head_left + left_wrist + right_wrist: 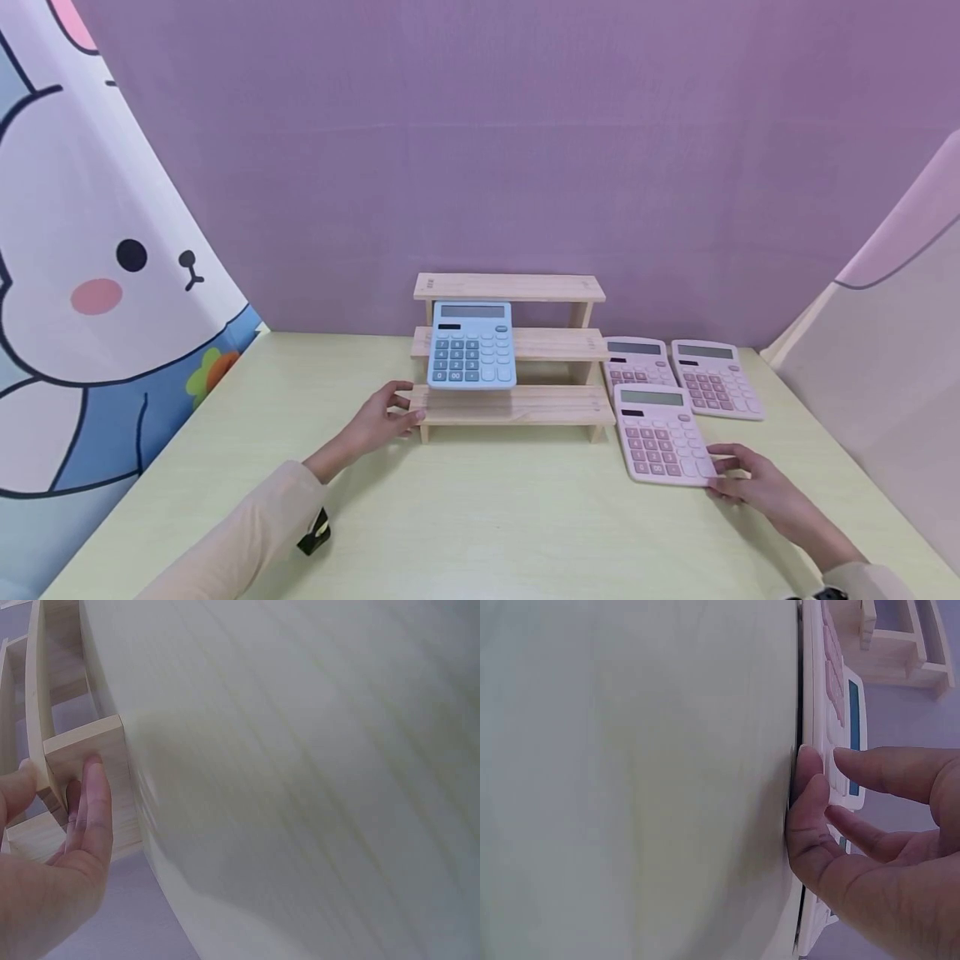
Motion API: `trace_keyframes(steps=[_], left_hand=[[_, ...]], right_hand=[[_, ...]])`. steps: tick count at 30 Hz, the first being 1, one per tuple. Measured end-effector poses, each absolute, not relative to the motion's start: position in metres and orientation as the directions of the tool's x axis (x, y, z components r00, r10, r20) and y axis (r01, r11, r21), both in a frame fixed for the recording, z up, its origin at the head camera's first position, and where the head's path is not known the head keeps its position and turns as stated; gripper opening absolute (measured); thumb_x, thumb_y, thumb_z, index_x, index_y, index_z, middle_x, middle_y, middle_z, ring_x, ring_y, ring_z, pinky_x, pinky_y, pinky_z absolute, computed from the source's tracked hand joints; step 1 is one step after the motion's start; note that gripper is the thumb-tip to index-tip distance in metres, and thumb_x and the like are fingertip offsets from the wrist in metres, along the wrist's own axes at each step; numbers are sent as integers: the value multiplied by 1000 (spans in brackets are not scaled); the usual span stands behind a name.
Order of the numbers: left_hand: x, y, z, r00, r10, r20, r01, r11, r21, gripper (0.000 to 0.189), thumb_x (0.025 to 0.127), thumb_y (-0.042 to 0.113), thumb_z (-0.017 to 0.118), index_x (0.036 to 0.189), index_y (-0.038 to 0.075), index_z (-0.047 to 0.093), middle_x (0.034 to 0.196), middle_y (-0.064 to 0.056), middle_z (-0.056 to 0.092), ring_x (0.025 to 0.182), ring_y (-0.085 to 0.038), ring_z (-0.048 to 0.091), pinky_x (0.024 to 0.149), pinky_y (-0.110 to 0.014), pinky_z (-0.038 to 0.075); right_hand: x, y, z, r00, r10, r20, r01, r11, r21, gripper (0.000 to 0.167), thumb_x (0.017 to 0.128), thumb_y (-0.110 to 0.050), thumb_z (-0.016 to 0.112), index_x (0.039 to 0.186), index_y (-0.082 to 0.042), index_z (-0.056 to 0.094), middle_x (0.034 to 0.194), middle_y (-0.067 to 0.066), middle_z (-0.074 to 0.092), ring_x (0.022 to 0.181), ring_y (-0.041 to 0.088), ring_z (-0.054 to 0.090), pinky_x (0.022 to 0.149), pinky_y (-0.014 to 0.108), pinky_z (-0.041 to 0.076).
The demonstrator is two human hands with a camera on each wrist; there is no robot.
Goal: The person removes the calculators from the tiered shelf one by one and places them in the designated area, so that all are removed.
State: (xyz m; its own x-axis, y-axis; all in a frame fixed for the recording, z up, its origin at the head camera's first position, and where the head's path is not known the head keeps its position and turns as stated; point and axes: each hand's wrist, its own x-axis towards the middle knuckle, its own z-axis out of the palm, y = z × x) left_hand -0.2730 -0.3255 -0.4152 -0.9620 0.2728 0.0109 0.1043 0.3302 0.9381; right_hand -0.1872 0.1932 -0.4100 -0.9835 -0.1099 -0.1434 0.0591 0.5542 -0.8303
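Observation:
A three-step wooden stand [558, 404] stands at the back middle of the table. My left hand [384, 417] holds the left end of its lowest step, with the thumb on the board and fingers beneath in the left wrist view. A blue calculator [472, 346] rests on the left part of the stand, its display toward the top. My right hand [757, 487] pinches the lower right corner of the nearest pink calculator [663, 433]; in the right wrist view, fingers [810, 817] curl at its edge. That calculator overlaps another pink calculator [637, 364] behind it.
A third pink calculator [716, 379] lies at the back right. A purple cloth [510, 150] hangs behind the table [480, 517]. At the left is a cartoon-printed cloth [90, 208], and a pale cloth [892, 367] borders the right side.

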Motion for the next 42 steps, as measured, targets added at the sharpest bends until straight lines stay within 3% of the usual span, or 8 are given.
trace_keyframes(steps=[10, 23, 30, 36, 39, 42], left_hand=[[-271, -325, -414, -961, 277, 14, 107, 324, 940, 57, 88, 11, 60, 133, -7, 29, 105, -25, 53, 85, -28, 65, 71, -36, 58], [-271, -325, -413, -963, 270, 14, 107, 334, 937, 58, 88, 11, 60, 134, -8, 28, 105, -25, 53, 86, -29, 65, 71, -36, 58], [-271, -325, -414, -962, 273, 19, 112, 329, 938, 58, 88, 10, 60, 133, -8, 29, 104, -25, 53, 85, -29, 65, 71, -36, 58], [-272, -326, -414, -961, 276, 21, 115, 326, 938, 57, 89, 10, 59, 133, -8, 28, 106, -26, 52, 85, -29, 65, 71, -35, 58], [-271, -325, -414, -961, 277, 21, 115, 329, 937, 58, 89, 10, 59, 134, -8, 28, 107, -26, 52, 85, -29, 65, 71, -35, 58], [-271, -325, -414, -962, 273, 16, 110, 331, 937, 58, 88, 10, 59, 134, -7, 28, 106, -26, 52, 86, -29, 65, 71, -35, 58]], right_hand=[[-186, 194, -409, -983, -101, -156, 76, 545, -835, 57, 86, -4, 54, 131, 15, 25, 106, 22, 49, 72, 8, 57, 57, 22, 47], [-192, 196, -397, -997, -54, -49, 10, 561, -828, 50, 88, -3, 54, 128, 17, 30, 103, 15, 55, 75, 7, 61, 64, 27, 53], [-207, 208, -404, -998, -61, -23, -13, 520, -854, 57, 88, -17, 58, 129, 12, 31, 102, -1, 56, 81, 1, 60, 69, 25, 54], [-224, 217, -419, -997, -72, 5, -36, 431, -902, 67, 80, -32, 68, 127, 4, 38, 100, -10, 57, 86, 2, 60, 72, 26, 56], [-222, 206, -411, -995, -92, 36, -70, 401, -913, 54, 83, -27, 66, 124, -1, 43, 100, -10, 58, 85, 2, 61, 72, 24, 56], [-217, 189, -397, -992, -113, 57, -98, 394, -914, 44, 88, -14, 59, 124, 3, 41, 100, -10, 59, 85, 2, 61, 72, 22, 55]])
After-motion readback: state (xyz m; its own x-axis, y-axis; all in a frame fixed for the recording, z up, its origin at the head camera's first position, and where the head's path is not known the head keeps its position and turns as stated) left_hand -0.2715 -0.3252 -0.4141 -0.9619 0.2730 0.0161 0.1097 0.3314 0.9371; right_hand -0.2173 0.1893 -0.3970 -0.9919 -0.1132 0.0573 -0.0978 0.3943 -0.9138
